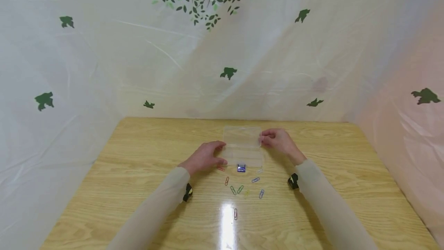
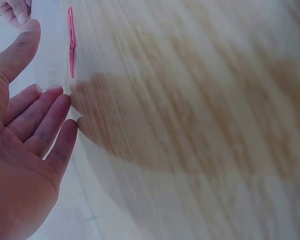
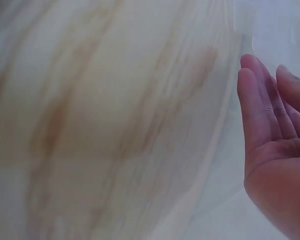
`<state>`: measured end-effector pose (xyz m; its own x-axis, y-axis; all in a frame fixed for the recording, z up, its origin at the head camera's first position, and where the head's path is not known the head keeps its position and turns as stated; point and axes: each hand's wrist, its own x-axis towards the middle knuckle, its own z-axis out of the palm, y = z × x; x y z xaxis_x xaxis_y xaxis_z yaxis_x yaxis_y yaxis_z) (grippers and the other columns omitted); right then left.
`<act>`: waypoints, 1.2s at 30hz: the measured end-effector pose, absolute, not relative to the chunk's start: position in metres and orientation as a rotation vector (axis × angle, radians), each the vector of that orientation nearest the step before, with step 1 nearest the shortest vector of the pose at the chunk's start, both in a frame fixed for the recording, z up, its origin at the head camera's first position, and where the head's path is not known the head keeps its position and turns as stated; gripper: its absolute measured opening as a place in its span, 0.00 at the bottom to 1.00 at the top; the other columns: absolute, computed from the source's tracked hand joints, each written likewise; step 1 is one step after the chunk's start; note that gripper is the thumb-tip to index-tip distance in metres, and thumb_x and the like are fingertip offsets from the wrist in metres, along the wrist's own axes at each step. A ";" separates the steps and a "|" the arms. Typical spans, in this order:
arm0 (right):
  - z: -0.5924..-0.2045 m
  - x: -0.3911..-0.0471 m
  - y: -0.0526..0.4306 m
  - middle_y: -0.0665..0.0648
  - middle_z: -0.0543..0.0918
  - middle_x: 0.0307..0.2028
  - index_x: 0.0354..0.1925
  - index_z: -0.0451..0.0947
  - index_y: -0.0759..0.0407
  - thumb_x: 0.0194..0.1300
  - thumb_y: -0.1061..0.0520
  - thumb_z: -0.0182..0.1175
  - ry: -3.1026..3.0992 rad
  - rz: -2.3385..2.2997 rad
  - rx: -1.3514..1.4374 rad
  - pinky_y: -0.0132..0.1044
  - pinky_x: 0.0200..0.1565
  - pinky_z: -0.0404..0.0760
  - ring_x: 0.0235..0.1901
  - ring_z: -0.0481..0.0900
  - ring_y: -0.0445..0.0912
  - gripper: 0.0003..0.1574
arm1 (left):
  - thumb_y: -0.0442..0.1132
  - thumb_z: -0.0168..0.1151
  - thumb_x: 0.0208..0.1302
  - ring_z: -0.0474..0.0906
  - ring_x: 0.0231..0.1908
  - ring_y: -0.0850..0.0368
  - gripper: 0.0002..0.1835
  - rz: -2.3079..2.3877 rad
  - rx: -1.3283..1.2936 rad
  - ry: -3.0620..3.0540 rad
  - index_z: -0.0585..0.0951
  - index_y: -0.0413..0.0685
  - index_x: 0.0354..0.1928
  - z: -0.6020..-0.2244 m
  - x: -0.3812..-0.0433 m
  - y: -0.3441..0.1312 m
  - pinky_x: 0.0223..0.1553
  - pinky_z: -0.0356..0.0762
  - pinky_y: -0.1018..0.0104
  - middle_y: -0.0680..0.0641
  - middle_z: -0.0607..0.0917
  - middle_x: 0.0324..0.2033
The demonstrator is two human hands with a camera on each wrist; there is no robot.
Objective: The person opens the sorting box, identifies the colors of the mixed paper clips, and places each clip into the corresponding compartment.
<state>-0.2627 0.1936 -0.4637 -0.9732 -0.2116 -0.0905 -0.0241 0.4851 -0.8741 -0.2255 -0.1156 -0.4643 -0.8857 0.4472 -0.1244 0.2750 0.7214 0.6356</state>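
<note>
A clear plastic box (image 1: 243, 156) lies on the table with its hinged lid (image 1: 242, 136) raised at the far side. At the box's left end, my left hand (image 1: 207, 156) rests with thumb and fingers spread apart, fingertips at its edge. My right hand (image 1: 278, 141) pinches the right edge of the lid between thumb and fingers. Close to the left hand lies a red paper clip (image 2: 71, 42). A small blue piece (image 1: 241, 168), its kind unclear, sits at the box's front edge. The box's contents are hard to make out through the plastic.
Several loose paper clips lie in front of the box, among them a green one (image 1: 240, 189), a blue one (image 1: 261, 194), a yellow one (image 1: 247, 193) and a red one (image 1: 235, 214). A patterned white sheet (image 1: 194, 88) hangs behind the wooden table (image 1: 152, 142).
</note>
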 end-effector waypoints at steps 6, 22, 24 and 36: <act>-0.463 -0.259 0.194 0.71 0.87 0.46 0.57 0.76 0.80 0.78 0.65 0.57 2.487 -1.488 -0.211 0.39 0.45 0.88 0.42 0.88 0.54 0.18 | 0.47 0.74 0.65 0.72 0.68 0.46 0.37 0.918 0.567 2.651 0.72 0.45 0.73 -0.465 -0.226 -0.115 0.71 0.67 0.50 0.42 0.78 0.67; -0.462 -0.254 0.192 0.66 0.88 0.42 0.57 0.79 0.77 0.78 0.63 0.57 2.564 -1.358 -0.206 0.39 0.43 0.88 0.39 0.88 0.51 0.18 | 0.46 0.75 0.64 0.73 0.67 0.48 0.37 0.964 0.587 2.605 0.73 0.45 0.72 -0.467 -0.228 -0.117 0.70 0.68 0.52 0.44 0.78 0.67; -0.460 -0.252 0.193 0.65 0.88 0.42 0.58 0.78 0.76 0.78 0.62 0.58 2.592 -1.344 -0.223 0.40 0.43 0.88 0.40 0.88 0.51 0.19 | 0.46 0.75 0.64 0.72 0.67 0.47 0.37 0.972 0.592 2.600 0.73 0.45 0.72 -0.466 -0.228 -0.117 0.71 0.68 0.52 0.43 0.78 0.67; -0.448 -0.228 0.198 0.66 0.86 0.54 0.60 0.80 0.69 0.76 0.57 0.62 2.860 -1.189 -0.443 0.54 0.54 0.83 0.51 0.85 0.59 0.21 | 0.48 0.75 0.64 0.69 0.71 0.46 0.38 0.988 0.565 2.596 0.73 0.46 0.73 -0.465 -0.226 -0.120 0.73 0.64 0.51 0.43 0.75 0.70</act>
<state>-0.2278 0.1976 -0.4478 -0.9598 -0.2637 0.0959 -0.2540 0.6711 -0.6965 -0.2264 -0.1203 -0.4652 -0.8754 0.4623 -0.1412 0.2515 0.6850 0.6837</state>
